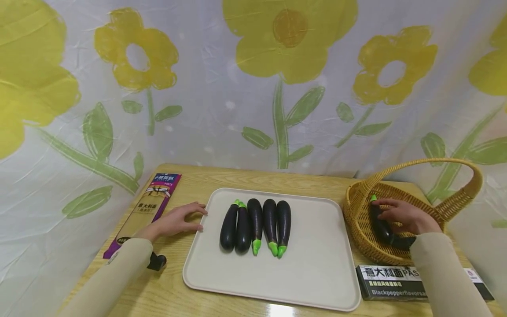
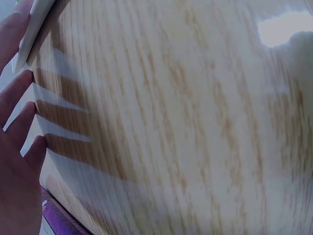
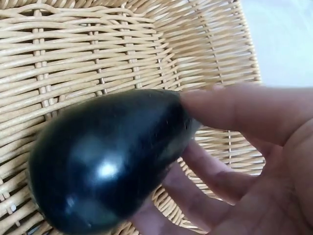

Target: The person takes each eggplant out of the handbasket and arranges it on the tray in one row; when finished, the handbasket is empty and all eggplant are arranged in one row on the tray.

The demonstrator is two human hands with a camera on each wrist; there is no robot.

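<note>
My right hand (image 1: 405, 215) reaches into a wicker basket (image 1: 356, 229) and holds a dark, glossy eggplant (image 1: 379, 222). In the right wrist view the thumb lies on one side of this eggplant (image 3: 107, 161) near its narrow end, the fingers on the other, with woven wicker behind. My left hand (image 1: 178, 220) is at the left rim of a white tray (image 1: 313, 264), its fingertips right at the edge and its fingers loosely spread. Several eggplants (image 1: 255, 220) lie side by side on the tray, two with green stems toward the back, three with stems toward the front.
A purple pasta packet (image 1: 146, 207) lies left of the tray, behind the left forearm. In front of the basket sits a black and white pasta box (image 1: 390, 281), partly hidden by the right sleeve. The basket's tall handle (image 1: 455, 162) arches over it. A flowered curtain hangs behind.
</note>
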